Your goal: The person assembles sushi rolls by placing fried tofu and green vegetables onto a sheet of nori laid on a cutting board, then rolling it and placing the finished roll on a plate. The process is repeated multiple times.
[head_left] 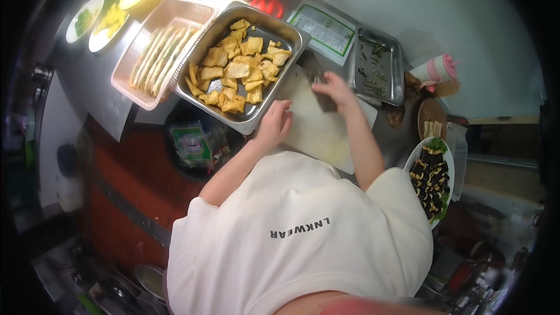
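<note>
The right hand (333, 91) is closed around a dark, broad, flat-sided implement (324, 100), perhaps a cleaver, though blur hides its exact outline. That implement lies under the right fingers, over the upper part of a chopping board (315, 134) and to the right of the left hand (276, 122). The left hand is near the board's left edge, fingers bent and fairly narrow; whether anything is inside them I cannot tell. The board is a smooth, whitish slab with faint yellowish patches.

Just beside the left hand is a deep rectangular stainless-steel pan (284, 73) of golden, rough-skinned fried pieces (238, 70), mostly square and resembling tofu. Farther left, a pink perforated plastic basket (189, 10) holds long, flat, pale rolls (162, 58) side by side.

Right of the board, a shallow metal tray (379, 96) carries wilted dark-green leafy scraps (376, 64). Near the right elbow, an oval white plate (413, 159) bears small dark pieces with yellowish bits (429, 185), edged with frilly lettuce (436, 144).
</note>
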The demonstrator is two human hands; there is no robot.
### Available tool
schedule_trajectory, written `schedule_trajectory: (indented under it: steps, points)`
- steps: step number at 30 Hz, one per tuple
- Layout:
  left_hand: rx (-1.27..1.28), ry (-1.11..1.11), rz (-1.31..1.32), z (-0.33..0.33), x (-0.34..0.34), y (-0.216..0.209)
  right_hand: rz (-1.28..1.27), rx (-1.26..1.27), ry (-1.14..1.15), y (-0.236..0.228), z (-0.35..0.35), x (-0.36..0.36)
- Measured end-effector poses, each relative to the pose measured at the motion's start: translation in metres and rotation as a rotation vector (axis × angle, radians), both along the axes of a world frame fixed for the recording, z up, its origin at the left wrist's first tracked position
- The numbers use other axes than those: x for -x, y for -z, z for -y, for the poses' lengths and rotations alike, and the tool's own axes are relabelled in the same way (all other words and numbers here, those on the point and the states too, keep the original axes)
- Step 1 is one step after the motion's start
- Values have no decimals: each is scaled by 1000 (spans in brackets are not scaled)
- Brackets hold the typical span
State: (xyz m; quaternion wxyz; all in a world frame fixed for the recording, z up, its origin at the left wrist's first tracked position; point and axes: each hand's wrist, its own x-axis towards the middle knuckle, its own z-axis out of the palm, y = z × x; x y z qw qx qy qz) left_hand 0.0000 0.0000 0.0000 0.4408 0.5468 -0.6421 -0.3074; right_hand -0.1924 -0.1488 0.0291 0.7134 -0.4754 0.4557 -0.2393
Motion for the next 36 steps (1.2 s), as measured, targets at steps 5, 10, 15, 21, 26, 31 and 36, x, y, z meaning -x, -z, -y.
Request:
schedule_trajectory:
  steps: [5, 10, 15, 21, 26, 31, 36]
  points:
    - [366, 106, 285, 0, 21, -34, -299, 162, 21, 10, -97, 10]
    - [300, 121, 343, 5, 12, -10, -812, 716, -245, -39, -97, -15]
    - [273, 127, 301, 3, 13, -5, -393, 970, -134, -36, -23, -65]
    - [301, 90, 356, 2, 14, -5, -872, 1265, -365, -32, -1, -178]
    - [277, 132, 343, 3, 15, -5, -330, 951, -271, -20, 14, -170]
    - [339, 129, 344, 5, 16, -3, 10, 625, -178, -40, 23, -74]
    - [247, 132, 316, 8, 11, -21, -96, 315, -342, -60, -12, 17]
